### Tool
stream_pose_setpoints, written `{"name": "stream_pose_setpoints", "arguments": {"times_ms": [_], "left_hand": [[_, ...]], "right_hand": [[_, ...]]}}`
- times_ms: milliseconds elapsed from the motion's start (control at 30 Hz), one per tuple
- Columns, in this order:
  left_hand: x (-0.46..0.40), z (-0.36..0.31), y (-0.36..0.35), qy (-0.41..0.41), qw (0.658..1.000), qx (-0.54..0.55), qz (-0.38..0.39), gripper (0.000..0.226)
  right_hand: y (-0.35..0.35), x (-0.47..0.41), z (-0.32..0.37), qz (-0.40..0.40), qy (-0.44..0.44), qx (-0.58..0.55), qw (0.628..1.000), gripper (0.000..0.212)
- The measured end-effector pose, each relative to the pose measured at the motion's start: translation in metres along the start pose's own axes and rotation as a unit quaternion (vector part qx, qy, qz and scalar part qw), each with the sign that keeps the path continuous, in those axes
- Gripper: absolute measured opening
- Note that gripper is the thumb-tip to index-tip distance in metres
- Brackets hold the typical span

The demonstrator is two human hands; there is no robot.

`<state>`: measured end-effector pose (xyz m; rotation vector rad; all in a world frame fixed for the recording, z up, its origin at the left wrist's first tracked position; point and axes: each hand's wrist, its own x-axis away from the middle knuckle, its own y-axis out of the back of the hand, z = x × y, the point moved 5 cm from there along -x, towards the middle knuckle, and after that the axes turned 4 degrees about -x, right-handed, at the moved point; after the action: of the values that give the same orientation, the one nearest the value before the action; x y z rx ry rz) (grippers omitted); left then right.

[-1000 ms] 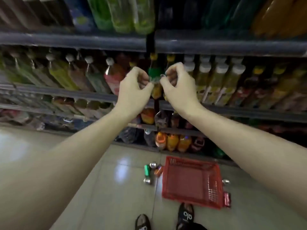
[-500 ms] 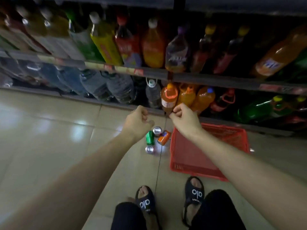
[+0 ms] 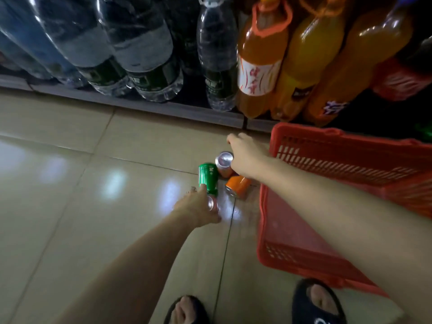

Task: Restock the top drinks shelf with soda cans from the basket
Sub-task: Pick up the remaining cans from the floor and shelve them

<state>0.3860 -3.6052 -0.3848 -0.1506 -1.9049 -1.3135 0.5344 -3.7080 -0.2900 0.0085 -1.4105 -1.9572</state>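
On the beige tiled floor (image 3: 70, 206) the left hand (image 3: 198, 206) curls its fingers around a silver-topped aluminium can (image 3: 211, 203), its fingertip touching the upright green soda can (image 3: 208, 175) just beyond. Beside these lie 1 tipped orange soda can (image 3: 237, 185) and 1 pink can with a silver top (image 3: 224, 163). The right hand (image 3: 247, 157) hovers over the pink can, fingers curled; whether it grips anything I cannot tell, and the red plastic basket (image 3: 350, 164) sits just right.

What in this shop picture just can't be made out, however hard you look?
- Head view: the can under the left hand; only its silver top shows, the hand hides the rest.
- The right hand's fingers and grip: they are turned away.
- The orange can: its label is blurred and the forearm crosses it.
- The red basket: the right arm and frame edge cut off its inside.
- The top shelf: out of frame.
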Motion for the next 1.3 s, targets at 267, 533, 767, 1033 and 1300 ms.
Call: {"name": "stream_pose_setpoints", "arguments": {"times_ms": [267, 533, 767, 1033, 1300], "left_hand": [[-0.03, 0.012, -0.022, -0.039, 0.997, -0.007, -0.063, 0.06], [-0.028, 0.055, 0.038, -0.035, 0.977, 0.21, -0.002, 0.064], [-0.032, 0.066, 0.041, -0.031, 0.985, 0.169, -0.007, 0.064], [-0.039, 0.067, 0.021, -0.063, 0.996, 0.044, -0.038, 0.063], [-0.038, 0.067, 0.007, -0.084, 0.996, -0.034, -0.018, 0.078]], "right_hand": [[-0.03, -0.031, -0.015, 0.054, -0.023, 0.004, 0.998, 0.05], [-0.044, -0.037, -0.015, 0.058, -0.027, 0.006, 0.998, 0.028], [-0.069, -0.043, -0.014, 0.081, -0.065, 0.002, 0.995, 0.055], [-0.08, -0.055, -0.009, 0.092, -0.073, 0.018, 0.993, 0.074], [-0.086, -0.058, 0.023, -0.002, 0.107, 0.193, 0.975, 0.063]]}}
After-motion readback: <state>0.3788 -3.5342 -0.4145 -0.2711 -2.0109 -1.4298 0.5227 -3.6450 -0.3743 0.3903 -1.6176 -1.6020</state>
